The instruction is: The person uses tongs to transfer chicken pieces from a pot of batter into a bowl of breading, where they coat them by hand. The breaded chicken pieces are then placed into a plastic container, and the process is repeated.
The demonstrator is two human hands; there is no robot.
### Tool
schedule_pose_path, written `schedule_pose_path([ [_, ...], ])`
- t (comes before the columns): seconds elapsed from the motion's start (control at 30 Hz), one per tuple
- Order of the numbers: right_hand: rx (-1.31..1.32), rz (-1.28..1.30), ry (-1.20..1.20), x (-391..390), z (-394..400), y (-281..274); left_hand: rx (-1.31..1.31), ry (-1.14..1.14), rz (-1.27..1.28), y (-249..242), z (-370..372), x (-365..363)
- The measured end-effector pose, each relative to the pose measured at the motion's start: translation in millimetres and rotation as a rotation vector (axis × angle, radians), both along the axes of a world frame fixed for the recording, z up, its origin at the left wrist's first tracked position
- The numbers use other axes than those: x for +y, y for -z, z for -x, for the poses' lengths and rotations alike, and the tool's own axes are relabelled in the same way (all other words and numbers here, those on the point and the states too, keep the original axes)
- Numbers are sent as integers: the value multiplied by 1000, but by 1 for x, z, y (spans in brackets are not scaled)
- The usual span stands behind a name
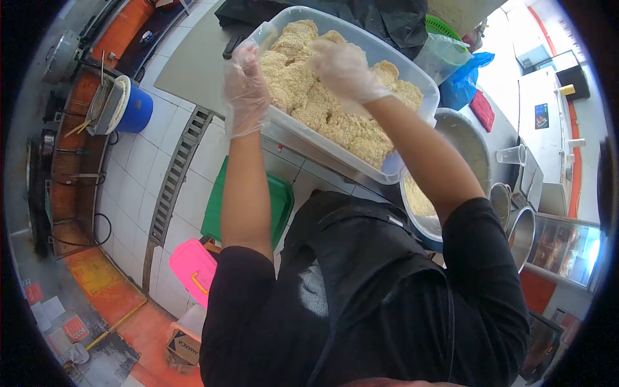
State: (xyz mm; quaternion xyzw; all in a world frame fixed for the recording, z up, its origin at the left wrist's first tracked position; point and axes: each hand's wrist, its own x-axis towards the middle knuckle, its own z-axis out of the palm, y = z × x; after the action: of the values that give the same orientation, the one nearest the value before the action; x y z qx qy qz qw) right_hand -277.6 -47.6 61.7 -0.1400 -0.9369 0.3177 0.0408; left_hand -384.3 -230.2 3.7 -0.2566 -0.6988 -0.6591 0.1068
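Observation:
A clear plastic tub (342, 151) full of breaded pieces (316, 84), coated in pale crumbs, stands tilted across my view. At its left end, my left hand (247, 87) in a clear glove is closed at the rim, fingers curled; part of the grip is hidden. My right hand (347, 69), also gloved, is over the breaded pieces. Motion smears its fingers, so their position and contact with the coating cannot be made out. Right of the tub sits a large round bowl (474, 138) with loose crumbs (418, 197) inside.
Black plastic (387, 22) lies behind the tub; a blue bag (465, 80), red cloth (481, 111) and clear cup (511, 155) are at right. Below are a green bin (277, 193) and pink lid (193, 267). A blue bucket (137, 109) stands left, beside a floor drain (177, 174).

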Motion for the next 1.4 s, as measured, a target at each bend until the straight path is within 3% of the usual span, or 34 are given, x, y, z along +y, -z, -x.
schedule_pose_path([
  [0.03, 6, -2, 4, -11, -3, 2, -20, -4, 55, -1, 1, 2],
  [0.1, 286, -781, -150, -39, -3, 21, -11, -12, 83, 12, 10, 2],
  [0.13, 290, -782, -128, -50, 1, 34, -8, -22, 111, 19, 17, 4],
  [0.2, 61, -350, -82, -67, 11, 57, -17, -11, 165, 24, 22, 0],
  [0.27, 12, -305, -65, -67, 16, 50, -13, 12, 225, 20, 22, -4],
  [0.33, -38, -253, -44, -65, 13, 41, 282, -57, 660, 12, 17, -13],
  [0.4, 105, -256, -130, -52, 1, 33, 628, -131, 754, 31, 29, -19],
  [0.47, -69, -213, -362, -34, -6, 21, 793, -127, 806, 57, 62, -26],
  [0.5, 72, -105, -322, -26, -25, 10, 814, -95, 796, 80, 99, -35],
  [0.53, 210, -6, -273, -21, -48, -1, 830, -54, 781, 99, 116, -32],
  [0.57, 426, -53, -220, -19, -57, 3, 115, 204, 597, 67, 90, -25],
  [0.6, 636, -117, -173, -9, -70, 8, 244, 191, 739, 64, 93, -30],
  [0.63, 609, -142, -122, 11, -103, 3, 381, 170, 876, 63, 97, -31],
  [0.7, 470, 69, -116, 40, -177, -37, 291, 84, 946, 19, 54, -15],
  [0.73, 269, 29, -5, 58, -222, -59, 298, 115, 944, 14, 38, -12],
  [0.8, -79, -106, 295, 100, -305, -73, 566, 115, 796, 7, 11, -1],
  [0.83, 254, -22, 471, 124, -356, -32, 570, 128, 795, -2, -10, 8],
  [0.87, 376, -516, 388, 154, -404, 5, 565, 142, 769, -13, -37, 16],
  [0.9, 149, -274, 556, 165, -454, 7, 560, 155, 745, -21, -63, 25],
  [0.93, -300, -540, 515, 169, -497, -28, 566, 160, 745, -28, -91, 35],
  [1.0, -557, -379, 824, 181, -561, -3, 294, 182, 607, -38, -153, 56],
  [1.07, -824, -129, 994, 158, -589, -14, 387, 285, 493, -51, -217, 92],
  [1.1, -822, -121, 995, 164, -617, 20, 475, 383, 375, -56, -246, 111],
  [1.17, -557, -46, 1305, 173, -669, 115, 434, 517, 347, -52, -280, 135],
  [1.33, -707, -219, 1044, 162, -693, 18, 481, 754, 318, -39, -330, 188],
  [1.4, -652, -347, 865, 153, -702, -16, 358, 868, 484, -19, -334, 199],
])
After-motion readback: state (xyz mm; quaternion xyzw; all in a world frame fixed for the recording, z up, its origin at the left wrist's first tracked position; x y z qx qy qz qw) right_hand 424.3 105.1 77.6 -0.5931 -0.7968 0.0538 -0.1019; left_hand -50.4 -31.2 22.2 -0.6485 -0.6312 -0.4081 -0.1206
